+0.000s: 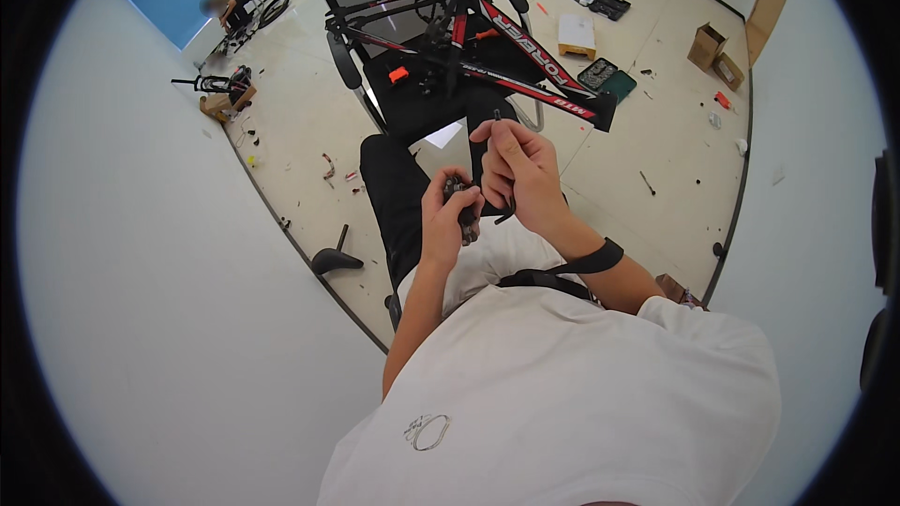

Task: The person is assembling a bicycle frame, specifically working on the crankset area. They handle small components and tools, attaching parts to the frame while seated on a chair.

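My left hand is closed round a dark metal bicycle part, mostly covered by the fingers, so its exact kind does not show. Just right of it and slightly higher, my right hand grips a black L-shaped hex key, whose bent end sticks out below the fingers. Above the pinched thumb and forefinger stands a small dark tip; I cannot tell whether it is the key's other end or a separate bolt. Beyond both hands, a black and red bicycle frame lies across a black chair.
An orange object rests on the chair seat. On the floor are an open tool case, cardboard boxes, a bicycle saddle and scattered small parts. Another person bends near a wheel at the far left.
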A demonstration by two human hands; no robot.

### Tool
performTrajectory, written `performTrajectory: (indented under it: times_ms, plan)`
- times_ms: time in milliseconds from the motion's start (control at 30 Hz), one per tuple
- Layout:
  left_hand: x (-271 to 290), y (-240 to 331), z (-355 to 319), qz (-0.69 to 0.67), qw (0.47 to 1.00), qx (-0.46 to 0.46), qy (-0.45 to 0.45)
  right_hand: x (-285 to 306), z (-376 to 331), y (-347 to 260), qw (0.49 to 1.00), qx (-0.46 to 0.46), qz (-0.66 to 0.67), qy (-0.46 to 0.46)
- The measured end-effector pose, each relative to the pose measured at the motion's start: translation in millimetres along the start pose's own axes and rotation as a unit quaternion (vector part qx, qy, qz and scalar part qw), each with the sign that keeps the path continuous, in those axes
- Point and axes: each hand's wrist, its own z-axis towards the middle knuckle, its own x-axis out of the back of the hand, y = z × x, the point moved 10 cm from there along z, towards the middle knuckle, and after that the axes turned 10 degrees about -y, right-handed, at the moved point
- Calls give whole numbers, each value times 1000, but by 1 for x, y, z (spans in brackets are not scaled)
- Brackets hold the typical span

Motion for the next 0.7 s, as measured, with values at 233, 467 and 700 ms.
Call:
performTrajectory:
  times_ms: [233, 467, 700]
  plan:
    - [-26, -12, -2, -6, 996, 51, -77, 23, 8, 9, 992, -40, 116, 36]
    - [-38, -15, -2, -2, 993, 40, -110, 28, 7, 16, 994, -29, 90, 61]
    - [-38, -10, -3, 34, 992, 34, -113, 34, 7, 13, 993, -28, 82, 75]
